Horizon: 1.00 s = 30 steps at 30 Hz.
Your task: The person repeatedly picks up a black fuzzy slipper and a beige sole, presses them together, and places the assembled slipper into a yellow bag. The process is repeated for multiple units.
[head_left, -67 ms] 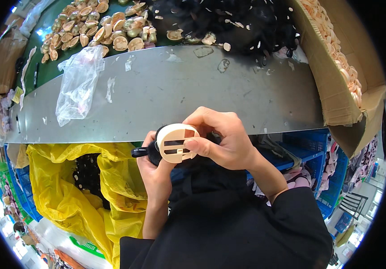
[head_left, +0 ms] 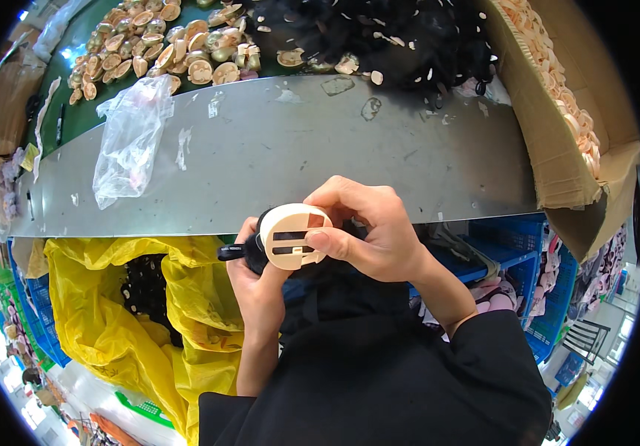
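Both my hands are at a beige round plastic piece (head_left: 283, 251) with slots, just off the near edge of the metal table. My left hand (head_left: 259, 290) is closed round a black fuzzy piece (head_left: 256, 256) that sits behind and against the plastic piece. From its left side a small black loop tag (head_left: 231, 252) sticks out. My right hand (head_left: 364, 232) pinches the plastic piece's right rim, thumb on its slotted face and forefinger over its top edge. What the other right fingers touch is hidden.
On the metal table (head_left: 275, 156) lies a crumpled clear plastic bag (head_left: 130, 149). Beyond are a heap of beige plastic shells (head_left: 199, 70) and a pile of black fuzzy pieces (head_left: 379, 37). A cardboard box (head_left: 550, 167) holds beige parts at right; a yellow sack (head_left: 104, 320) stands at lower left.
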Each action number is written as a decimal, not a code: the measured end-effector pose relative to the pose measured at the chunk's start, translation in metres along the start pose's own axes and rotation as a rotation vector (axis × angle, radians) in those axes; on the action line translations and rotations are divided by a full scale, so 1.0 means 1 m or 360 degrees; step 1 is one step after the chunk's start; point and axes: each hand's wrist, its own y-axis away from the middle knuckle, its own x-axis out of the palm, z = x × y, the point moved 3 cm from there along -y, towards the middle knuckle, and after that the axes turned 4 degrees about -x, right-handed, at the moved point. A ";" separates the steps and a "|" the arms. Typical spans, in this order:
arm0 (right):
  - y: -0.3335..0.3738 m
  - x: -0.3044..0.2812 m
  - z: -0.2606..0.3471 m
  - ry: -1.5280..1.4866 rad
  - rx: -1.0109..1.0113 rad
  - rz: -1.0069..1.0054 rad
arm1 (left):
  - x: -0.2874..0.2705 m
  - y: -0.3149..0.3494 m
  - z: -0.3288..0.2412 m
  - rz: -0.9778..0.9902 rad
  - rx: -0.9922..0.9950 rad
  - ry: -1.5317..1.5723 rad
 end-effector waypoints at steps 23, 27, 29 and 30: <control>0.004 0.013 -0.011 0.0214 -0.0243 -0.0203 | -0.008 -0.005 -0.005 0.0284 0.0342 -0.0342; -0.001 0.010 -0.007 0.0347 -0.0333 -0.0109 | -0.009 -0.006 -0.002 0.0340 0.0414 -0.0301; -0.008 0.011 -0.002 0.0385 -0.0379 -0.0147 | -0.005 -0.007 -0.004 0.0299 0.0591 -0.0478; -0.012 0.012 0.000 0.0404 -0.0402 -0.0165 | -0.003 -0.006 -0.005 0.0276 0.0679 -0.0566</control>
